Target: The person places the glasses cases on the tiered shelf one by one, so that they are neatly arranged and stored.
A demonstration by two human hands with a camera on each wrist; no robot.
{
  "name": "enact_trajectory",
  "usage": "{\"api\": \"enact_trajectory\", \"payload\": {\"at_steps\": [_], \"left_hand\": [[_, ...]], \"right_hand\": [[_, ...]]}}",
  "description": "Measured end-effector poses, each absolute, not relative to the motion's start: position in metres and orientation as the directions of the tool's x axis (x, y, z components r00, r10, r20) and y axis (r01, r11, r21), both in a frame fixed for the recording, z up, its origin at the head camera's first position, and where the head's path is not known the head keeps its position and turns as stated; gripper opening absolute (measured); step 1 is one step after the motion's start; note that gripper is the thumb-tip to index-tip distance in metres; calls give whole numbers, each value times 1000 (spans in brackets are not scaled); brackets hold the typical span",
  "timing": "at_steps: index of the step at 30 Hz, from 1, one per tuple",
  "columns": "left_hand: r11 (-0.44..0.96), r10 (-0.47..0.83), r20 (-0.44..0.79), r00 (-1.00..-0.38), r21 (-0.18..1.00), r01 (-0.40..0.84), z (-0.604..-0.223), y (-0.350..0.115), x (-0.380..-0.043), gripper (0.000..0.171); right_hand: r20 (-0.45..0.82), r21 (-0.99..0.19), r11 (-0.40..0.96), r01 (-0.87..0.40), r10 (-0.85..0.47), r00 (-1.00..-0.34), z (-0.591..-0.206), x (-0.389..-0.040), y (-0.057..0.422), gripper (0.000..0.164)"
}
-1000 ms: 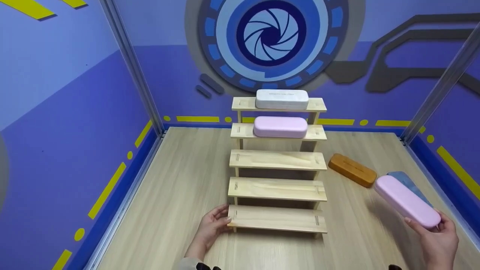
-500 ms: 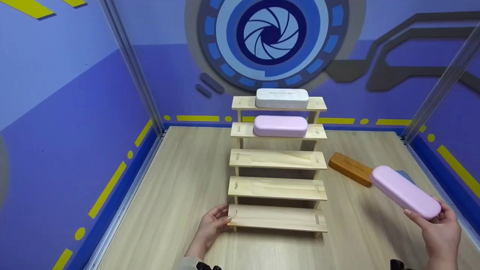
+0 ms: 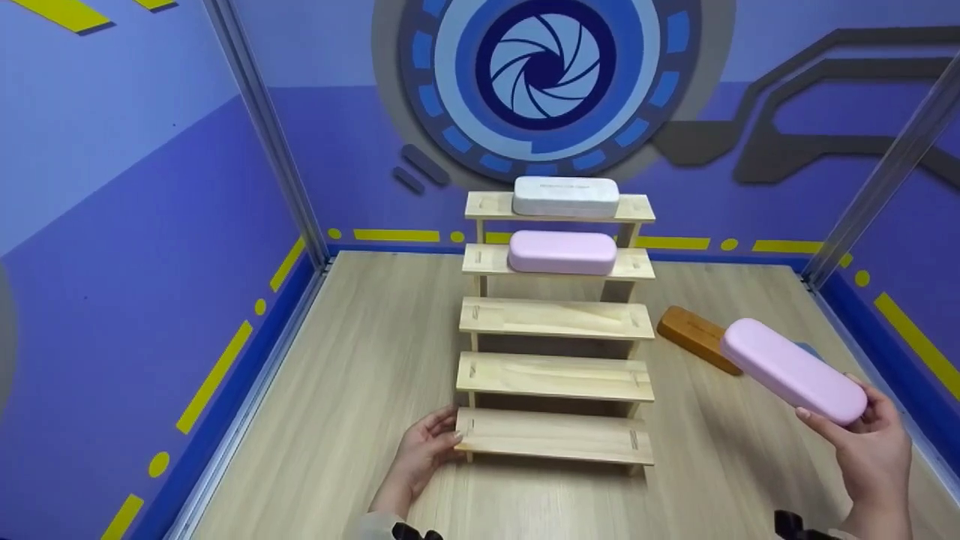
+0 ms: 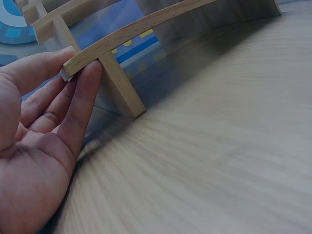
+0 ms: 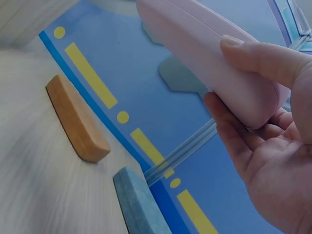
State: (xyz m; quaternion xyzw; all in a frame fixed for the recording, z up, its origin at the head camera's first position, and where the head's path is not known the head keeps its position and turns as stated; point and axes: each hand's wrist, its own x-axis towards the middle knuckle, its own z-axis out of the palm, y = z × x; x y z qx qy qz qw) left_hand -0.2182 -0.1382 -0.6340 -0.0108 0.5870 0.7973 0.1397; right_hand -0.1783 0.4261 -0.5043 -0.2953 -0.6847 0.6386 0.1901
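Observation:
My right hand (image 3: pixel 874 442) grips one end of a pink glasses case (image 3: pixel 793 370), thumb on one side and fingers on the other. In the right wrist view the pink case (image 5: pixel 204 53) is up off the table, tilted. At the stepped wooden rack (image 3: pixel 555 435), my left hand (image 3: pixel 424 454) pinches the left end of the lowest shelf. The left wrist view shows the thumb above that shelf (image 4: pixel 141 27) and fingers below it. A white glasses case (image 3: pixel 566 196) lies on the top shelf, with a second pink case (image 3: pixel 562 252) on the shelf under it.
To the right of the rack, a brown glasses case (image 3: pixel 694 337) lies on the table. A blue case (image 5: pixel 139 204) lies beside it, mostly hidden behind the held case in the head view. Printed panels (image 3: pixel 322 165) with metal corner posts enclose the table.
My right hand has raised the pink case and carried it a little to the left, toward the rack. The left hand stays on the lowest shelf.

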Motion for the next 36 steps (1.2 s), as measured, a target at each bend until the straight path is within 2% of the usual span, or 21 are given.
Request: {"api": "enact_trajectory", "payload": {"at_steps": [4, 14, 22, 28, 36], "left_hand": [[-263, 214, -193, -958, 933, -246, -633, -138, -219, 69], [-268, 209, -192, -959, 932, -245, -635, -138, -218, 70], [-279, 208, -182, -961, 931, -236, -635, -138, -218, 70], [-278, 206, -183, -961, 931, -237, -635, -137, -218, 69], [-284, 205, -170, -964, 932, -225, -635, -137, -219, 67]], "right_hand": [[-71, -997, -51, 51, 595, -800, -503, -178, 421, 88], [54, -996, -39, -83, 474, -879, -497, -190, 408, 79], [205, -972, -45, -233, 331, -921, -492, -207, 388, 75], [271, -963, 65, -263, 243, -932, -486, -220, 369, 74], [294, -952, 133, -276, 143, -945, -479, -240, 343, 73]]}}
